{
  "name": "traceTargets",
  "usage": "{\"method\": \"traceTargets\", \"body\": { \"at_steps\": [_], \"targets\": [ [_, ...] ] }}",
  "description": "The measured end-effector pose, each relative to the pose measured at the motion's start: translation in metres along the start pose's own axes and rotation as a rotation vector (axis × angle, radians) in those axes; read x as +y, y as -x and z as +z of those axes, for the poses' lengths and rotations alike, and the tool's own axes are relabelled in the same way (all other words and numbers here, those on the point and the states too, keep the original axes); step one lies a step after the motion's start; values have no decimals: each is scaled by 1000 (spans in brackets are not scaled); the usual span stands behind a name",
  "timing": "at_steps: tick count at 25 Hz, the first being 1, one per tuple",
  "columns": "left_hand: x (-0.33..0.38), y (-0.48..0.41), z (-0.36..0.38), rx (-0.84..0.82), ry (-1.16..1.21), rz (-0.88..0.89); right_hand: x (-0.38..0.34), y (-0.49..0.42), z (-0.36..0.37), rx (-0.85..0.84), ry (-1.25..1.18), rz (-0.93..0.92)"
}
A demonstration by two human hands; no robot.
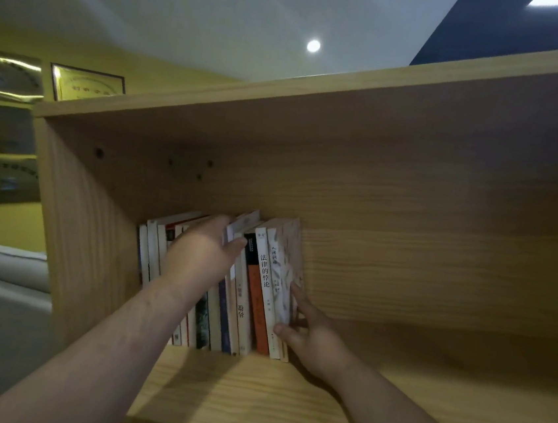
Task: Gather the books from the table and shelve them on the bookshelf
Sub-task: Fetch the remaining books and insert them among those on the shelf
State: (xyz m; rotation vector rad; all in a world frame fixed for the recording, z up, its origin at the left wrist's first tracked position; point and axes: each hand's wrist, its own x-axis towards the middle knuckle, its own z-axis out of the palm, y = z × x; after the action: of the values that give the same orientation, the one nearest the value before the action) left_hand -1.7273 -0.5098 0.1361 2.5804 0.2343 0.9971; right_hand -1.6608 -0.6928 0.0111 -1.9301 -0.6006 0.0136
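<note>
In the head view you stand close to a light wooden bookshelf (402, 265) and look into one open compartment. A row of upright paperback books (242, 314) stands at the far left of its board, close to the left side wall, with their spines turned toward you.

Your left hand (204, 255) reaches over the top of the row. Its thumb presses the near edge of a pale paperback book (244, 223), which sticks up above its neighbours and tilts to the right. The fingers go over the book tops and are hidden behind them, so the hand seems to pinch this book, but you cannot see the full grip.

Your right hand (314, 340) is low at the right end of the row. It grips the last book, a white book with a pale patterned cover (282, 280), with the thumb on the spine near the bottom and the fingers laid along the right cover. Just left of it stand a white-spined book with black characters (264, 275) and an orange-spined book (256, 315).

The rest of the board to the right is bare wood. Far left, beyond the shelf, a framed gold certificate (86, 84) hangs on a yellow wall (1, 223) above a pale grey sofa (6, 272). A round ceiling light (313, 45) glows overhead.
</note>
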Motion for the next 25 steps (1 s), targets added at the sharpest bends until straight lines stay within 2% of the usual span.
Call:
{"method": "traceTargets", "body": {
  "at_steps": [8, 12, 14, 16, 18, 21, 23, 25],
  "targets": [
    [1, 29, -41, 230, 148, -10, 6, 0, 0, 15, 31, -42],
    [-12, 69, -40, 337, 384, -77, 5, 1, -1, 58, 108, -45],
    [-22, 85, -24, 320, 550, -161, 3, 3, 0, 92, 111, -50],
    [-31, 100, -5, 171, 591, -228, 3, 5, -1, 103, 108, -47],
    [-38, 112, 2, 107, 613, -251, 2, 7, -3, 70, 138, -56],
    [-46, 120, -22, 209, 725, -318, 1, 9, -3, -16, 134, -50],
    [-50, 125, -40, 250, 960, -403, -8, 16, -2, -53, 31, -4],
    [-45, 134, -49, 219, 1222, -502, -19, 24, 1, 54, -149, 8]
  ]
}}
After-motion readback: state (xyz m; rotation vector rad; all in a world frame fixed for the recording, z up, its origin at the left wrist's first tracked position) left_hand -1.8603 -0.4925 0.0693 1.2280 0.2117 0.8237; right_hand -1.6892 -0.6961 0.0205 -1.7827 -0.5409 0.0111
